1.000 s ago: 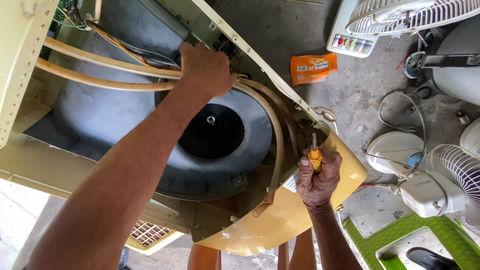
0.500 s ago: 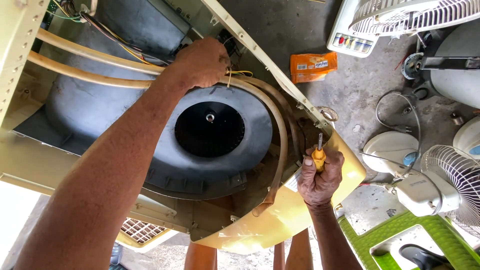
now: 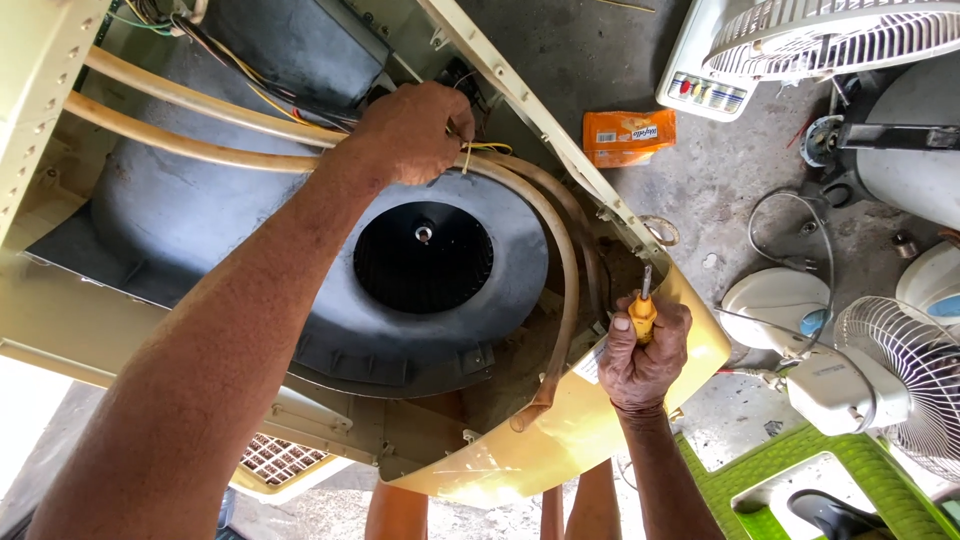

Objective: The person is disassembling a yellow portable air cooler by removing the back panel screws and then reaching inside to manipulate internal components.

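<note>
- Wires [image 3: 478, 148], thin and yellow, sit near the top middle of the open cooler body [image 3: 40, 120], just above the round blower housing [image 3: 250, 230]; the left hand [image 3: 415, 130] is on them.
- At the far left, two tan hoses [image 3: 180, 140] run side by side across the grey blower housing, then curve down its right edge.
- Left hand: reaches in from the lower left, fingers curled together and pinched on the yellow wires, knuckles over the upper hose.
- Below that hand, the dark fan wheel [image 3: 423, 258] shows through the round opening, with a small metal shaft end at its middle.
- Right hand [image 3: 642, 350]: rests on the cream rim of the cooler body at the lower right, fingers wrapped tight round the yellow handle of a screwdriver [image 3: 643, 310], whose metal shaft points up.
- An orange packet [image 3: 628, 135] lies on the concrete floor [image 3: 720, 190], beyond the cooler's edge.
- Farther right stand white fans [image 3: 890, 370] with wire grilles, one at the top and one at the lower right, with a white cable looping between them.
- A green plastic stool [image 3: 850, 470] sits in the bottom right corner.
</note>
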